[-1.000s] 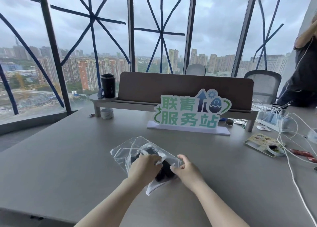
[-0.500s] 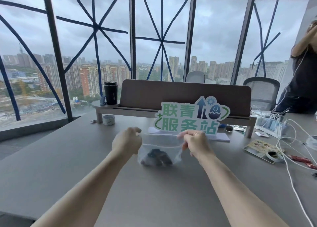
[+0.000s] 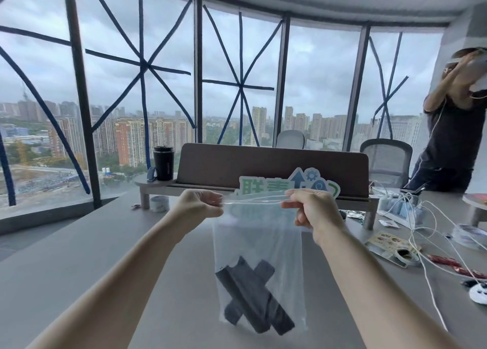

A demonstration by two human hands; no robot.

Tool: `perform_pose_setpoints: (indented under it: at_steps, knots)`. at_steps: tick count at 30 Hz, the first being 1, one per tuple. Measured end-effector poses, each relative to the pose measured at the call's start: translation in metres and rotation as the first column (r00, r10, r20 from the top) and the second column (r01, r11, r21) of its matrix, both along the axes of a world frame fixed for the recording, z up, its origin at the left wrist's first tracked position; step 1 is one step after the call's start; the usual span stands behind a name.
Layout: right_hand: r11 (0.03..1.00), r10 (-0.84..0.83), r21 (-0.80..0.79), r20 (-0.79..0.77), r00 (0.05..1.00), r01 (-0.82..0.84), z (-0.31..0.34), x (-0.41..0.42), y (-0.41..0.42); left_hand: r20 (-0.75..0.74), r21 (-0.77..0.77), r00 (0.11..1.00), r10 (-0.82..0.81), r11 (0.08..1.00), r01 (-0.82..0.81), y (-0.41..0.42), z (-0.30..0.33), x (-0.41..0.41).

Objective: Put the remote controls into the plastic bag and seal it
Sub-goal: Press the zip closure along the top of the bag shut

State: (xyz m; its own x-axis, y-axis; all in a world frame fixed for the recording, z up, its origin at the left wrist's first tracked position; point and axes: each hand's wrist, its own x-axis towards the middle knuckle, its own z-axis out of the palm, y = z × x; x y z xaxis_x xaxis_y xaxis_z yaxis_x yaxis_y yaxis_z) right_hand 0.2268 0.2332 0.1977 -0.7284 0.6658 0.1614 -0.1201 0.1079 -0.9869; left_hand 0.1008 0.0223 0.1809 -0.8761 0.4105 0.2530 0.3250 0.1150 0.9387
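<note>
The dark remote controls lie crossed at the bottom of the clear plastic bag, which hangs above the grey table. Higher up, the left hand pinches the left end of the bag's top edge and the right hand pinches the right end. Behind them stands a green sign.
</note>
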Motion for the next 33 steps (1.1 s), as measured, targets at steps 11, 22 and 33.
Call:
perform_pose_setpoints:
  at_steps: [11, 22, 33]
  knots:
    - [0.933, -0.211, 0.298, -0.004, 0.978, 0.202, 0.006, 0.033, 0.016, -0.004, 0.118, 0.999, 0.054, 0.992, -0.053, 0.012, -0.015, 0.028]
    - [0.415, -0.015, 0.901, 0.145, 0.989, -0.126, 0.027, 0.015, -0.023, -0.202, 0.091, 0.979, -0.005, 0.996, 0.024, 0.049, 0.001, 0.052]
    - [0.456, 0.088, 0.85, 0.252, 0.964, -0.264, 0.034, -0.001, -0.019, -0.28, 0.044, 0.96, 0.023, 0.999, -0.011, 0.048, 0.007, 0.049]
